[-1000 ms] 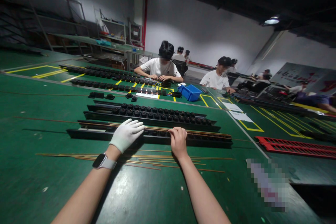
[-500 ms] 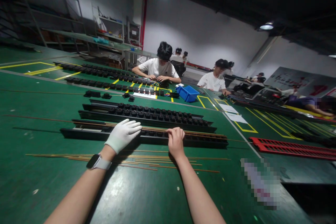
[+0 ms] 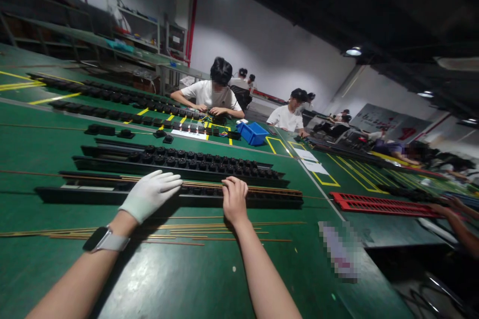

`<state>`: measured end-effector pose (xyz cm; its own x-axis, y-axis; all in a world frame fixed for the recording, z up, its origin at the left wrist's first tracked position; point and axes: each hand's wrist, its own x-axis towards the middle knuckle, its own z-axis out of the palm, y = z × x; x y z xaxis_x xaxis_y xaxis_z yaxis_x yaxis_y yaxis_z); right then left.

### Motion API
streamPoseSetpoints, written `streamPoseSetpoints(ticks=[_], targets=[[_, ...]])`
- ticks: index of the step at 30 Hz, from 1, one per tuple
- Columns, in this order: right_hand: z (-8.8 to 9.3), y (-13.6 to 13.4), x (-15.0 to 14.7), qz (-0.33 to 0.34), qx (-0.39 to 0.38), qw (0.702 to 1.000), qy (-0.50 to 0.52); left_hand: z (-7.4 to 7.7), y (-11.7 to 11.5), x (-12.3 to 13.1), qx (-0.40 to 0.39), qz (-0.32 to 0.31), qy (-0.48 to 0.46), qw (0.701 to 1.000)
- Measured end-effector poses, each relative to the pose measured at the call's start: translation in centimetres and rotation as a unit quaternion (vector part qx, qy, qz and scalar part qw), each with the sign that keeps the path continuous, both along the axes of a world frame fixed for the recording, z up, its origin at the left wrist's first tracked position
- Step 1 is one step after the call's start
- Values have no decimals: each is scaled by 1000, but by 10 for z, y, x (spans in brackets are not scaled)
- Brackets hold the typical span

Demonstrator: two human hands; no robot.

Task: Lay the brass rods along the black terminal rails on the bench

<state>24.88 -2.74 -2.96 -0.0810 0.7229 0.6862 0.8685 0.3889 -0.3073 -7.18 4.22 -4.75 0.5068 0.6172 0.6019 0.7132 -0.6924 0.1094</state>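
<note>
My left hand (image 3: 151, 195), in a white glove, lies flat with fingers stretched out over the near black channel (image 3: 149, 198). Thin brass-coloured rods (image 3: 269, 191) run lengthwise along the top of that channel, passing under both hands. My bare right hand (image 3: 235, 199) has its fingers curled down onto the rods, right of the left hand; the fingertips are partly hidden. Black round parts sit in a row inside the channel. Closer to me, several loose rods (image 3: 179, 236) are spread on the green table (image 3: 179, 279).
Behind lie more black channels (image 3: 179, 159) filled with round parts. A blue bin (image 3: 254, 133) stands further back, near a person (image 3: 213, 92) working with both hands. To the right are a red slotted strip (image 3: 385, 204) and another person's hand (image 3: 441, 209).
The view has turned right, so the table's things sit further left. Another person's arms have come into view at the right. My hands stay at the rods in nearly the same pose.
</note>
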Motion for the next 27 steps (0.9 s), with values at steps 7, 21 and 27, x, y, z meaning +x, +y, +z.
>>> streamPoseSetpoints(ticks=[7, 21, 27], targets=[[3, -1, 6, 12, -11, 1000, -7, -6, 4, -4, 5, -18, -5, 1000], [3, 2, 32, 13, 6, 998, -63, -20, 17, -12, 39, -43, 16, 998], [-2, 5, 31, -5, 5, 998, -68, -24, 20, -14, 45, -45, 30, 998]])
